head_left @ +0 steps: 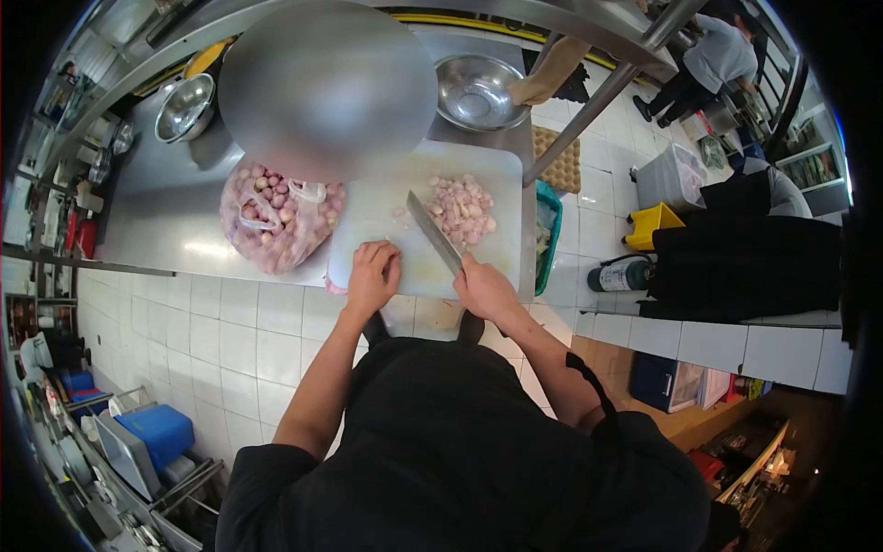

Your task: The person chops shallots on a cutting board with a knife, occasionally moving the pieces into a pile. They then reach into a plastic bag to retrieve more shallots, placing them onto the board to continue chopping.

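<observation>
My right hand (485,288) grips the handle of a large knife (434,232), its blade pointing up and left over the white cutting board (377,204). Right of the blade lies a pile of peeled shallots (463,210). My left hand (374,269) rests on the board's near left part, fingers curled together; whether they hold anything is hidden. A few small pale pieces (399,213) lie between that hand and the knife. At the board's left sits an open plastic bag of unpeeled shallots (276,221).
A steel bowl (478,92) stands behind the board, with another person's hand (532,90) at its rim. More bowls (187,108) are at the back left. A metal post (589,115) rises right of the board. Another person (720,57) stands far right. A blurred patch hides the back middle.
</observation>
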Tool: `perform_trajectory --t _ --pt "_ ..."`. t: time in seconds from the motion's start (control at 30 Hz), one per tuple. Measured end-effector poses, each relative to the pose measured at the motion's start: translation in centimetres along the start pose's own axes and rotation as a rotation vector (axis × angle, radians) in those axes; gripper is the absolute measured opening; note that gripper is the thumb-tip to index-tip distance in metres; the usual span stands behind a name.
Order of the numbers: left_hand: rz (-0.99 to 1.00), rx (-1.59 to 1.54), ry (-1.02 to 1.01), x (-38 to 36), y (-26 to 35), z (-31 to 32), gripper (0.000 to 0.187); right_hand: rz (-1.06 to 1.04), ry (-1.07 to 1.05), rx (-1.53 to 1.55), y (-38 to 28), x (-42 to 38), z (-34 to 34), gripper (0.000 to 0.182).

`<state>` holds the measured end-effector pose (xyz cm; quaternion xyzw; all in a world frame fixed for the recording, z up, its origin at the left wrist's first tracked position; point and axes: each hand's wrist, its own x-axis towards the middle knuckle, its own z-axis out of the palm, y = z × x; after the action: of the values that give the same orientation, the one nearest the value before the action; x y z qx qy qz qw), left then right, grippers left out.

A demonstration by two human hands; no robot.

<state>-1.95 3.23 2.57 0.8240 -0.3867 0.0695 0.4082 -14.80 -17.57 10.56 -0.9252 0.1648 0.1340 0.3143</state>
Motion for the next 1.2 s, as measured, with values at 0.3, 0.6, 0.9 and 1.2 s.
perform_trajectory --t 0.3,0.6,0.9,1.2 --pt "0.004 0.006 -0.025 1.2 -0.3 -0.3 0.017 -0.107 -0.071 -0.083 -1.5 -0.6 1.1 0.023" --pt "0.011 -0.026 -0.084 1.4 -0.2 -0.7 0.017 -0.143 -0.063 -0.037 -1.2 0.0 2.0 0.023" --pt "0.029 0.042 -0.084 1.7 -0.2 0.0 0.017 -0.124 -0.090 0.012 1.1 1.3 1.3 0.025" --pt "-0.032 0.026 -0.091 2.0 0.3 -0.1 0.021 -0.070 -0.047 -0.071 0.1 0.0 0.2 0.023"
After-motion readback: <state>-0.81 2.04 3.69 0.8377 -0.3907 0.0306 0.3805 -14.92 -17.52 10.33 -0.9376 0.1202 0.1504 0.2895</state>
